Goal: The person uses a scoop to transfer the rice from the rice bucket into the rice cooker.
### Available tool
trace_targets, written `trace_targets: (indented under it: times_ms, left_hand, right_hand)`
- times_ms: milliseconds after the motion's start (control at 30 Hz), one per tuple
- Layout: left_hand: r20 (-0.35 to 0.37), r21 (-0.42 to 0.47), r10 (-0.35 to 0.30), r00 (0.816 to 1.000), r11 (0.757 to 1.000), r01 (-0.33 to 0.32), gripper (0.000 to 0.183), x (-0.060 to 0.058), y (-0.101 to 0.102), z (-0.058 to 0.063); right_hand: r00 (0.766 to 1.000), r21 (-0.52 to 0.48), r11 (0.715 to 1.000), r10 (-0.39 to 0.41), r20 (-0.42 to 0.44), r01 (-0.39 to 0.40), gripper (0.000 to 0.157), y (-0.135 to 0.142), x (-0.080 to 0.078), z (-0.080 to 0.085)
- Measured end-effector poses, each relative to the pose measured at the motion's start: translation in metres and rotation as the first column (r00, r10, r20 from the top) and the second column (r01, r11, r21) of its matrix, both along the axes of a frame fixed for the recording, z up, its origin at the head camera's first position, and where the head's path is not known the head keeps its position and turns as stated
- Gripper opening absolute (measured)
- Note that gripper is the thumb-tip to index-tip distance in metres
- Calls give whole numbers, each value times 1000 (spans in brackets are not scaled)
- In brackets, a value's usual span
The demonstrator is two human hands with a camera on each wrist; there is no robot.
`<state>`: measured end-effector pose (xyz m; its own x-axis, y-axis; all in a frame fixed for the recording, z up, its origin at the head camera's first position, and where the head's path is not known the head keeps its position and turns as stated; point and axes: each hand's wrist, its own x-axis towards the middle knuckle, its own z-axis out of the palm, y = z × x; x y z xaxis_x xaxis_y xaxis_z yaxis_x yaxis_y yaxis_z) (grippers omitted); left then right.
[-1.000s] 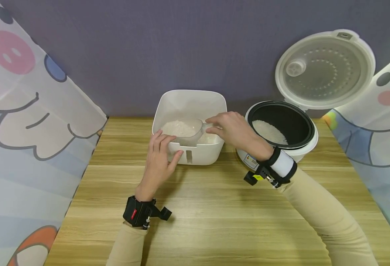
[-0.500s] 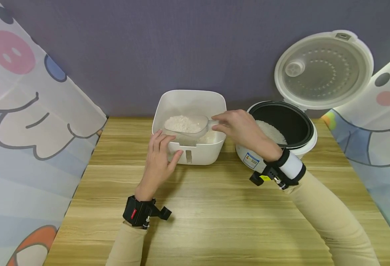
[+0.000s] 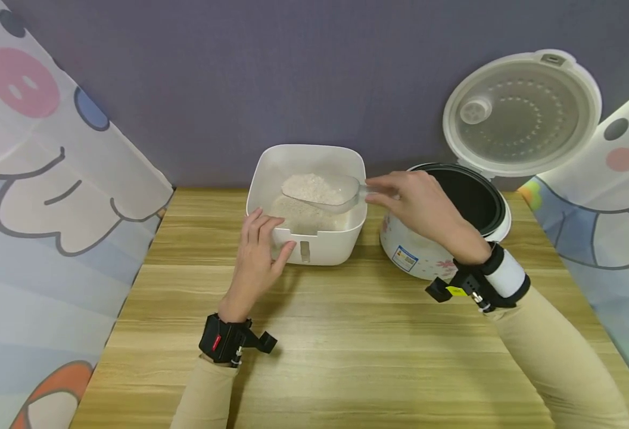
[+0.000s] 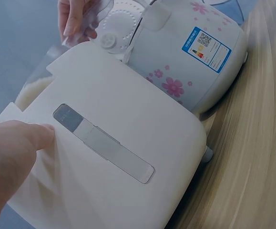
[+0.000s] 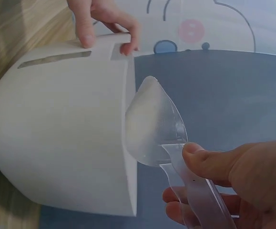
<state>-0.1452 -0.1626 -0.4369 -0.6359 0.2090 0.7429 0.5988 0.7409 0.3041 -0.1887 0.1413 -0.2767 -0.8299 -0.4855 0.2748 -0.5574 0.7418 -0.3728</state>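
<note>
A clear plastic scoop (image 3: 349,193) heaped with white rice (image 3: 311,187) is above the white rice bin (image 3: 327,250). My right hand (image 3: 419,205) pinches its handle, thumb against fingers, as the right wrist view shows close up with the scoop handle (image 5: 195,186). More rice lies in the bin below. My left hand (image 3: 258,256) grips the bin's front left rim, its thumb (image 4: 42,136) on the outer wall and fingers over the edge. Right of the bin stands a white rice cooker (image 3: 427,262) with pink flowers; my right hand and forearm hide part of it.
The cooker's lid (image 3: 523,113) stands raised at the back right, and its dark inner pot (image 3: 472,196) is uncovered. A grey-blue wall (image 3: 239,89) rises behind the wooden table (image 3: 314,351). Cartoon-printed cloths (image 3: 41,238) hang at both sides.
My right hand has lifted the scoop out of the bin's rice and moved it right and up, rice heaped in it. The left hand stays on the rim.
</note>
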Motion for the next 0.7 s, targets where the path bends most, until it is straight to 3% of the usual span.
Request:
trace_targets:
  times_ms: [467, 700]
  left_hand:
    - [-6, -1, -4, 1000, 1000, 4, 46, -1, 0, 0]
    - [-10, 11, -7, 1000, 1000, 7, 44, -2, 0, -1]
  right_hand:
    - [989, -17, 995, -97, -110, 95, 29, 55, 16, 13]
    - [981, 12, 985, -172, -90, 174, 32, 88, 22, 9]
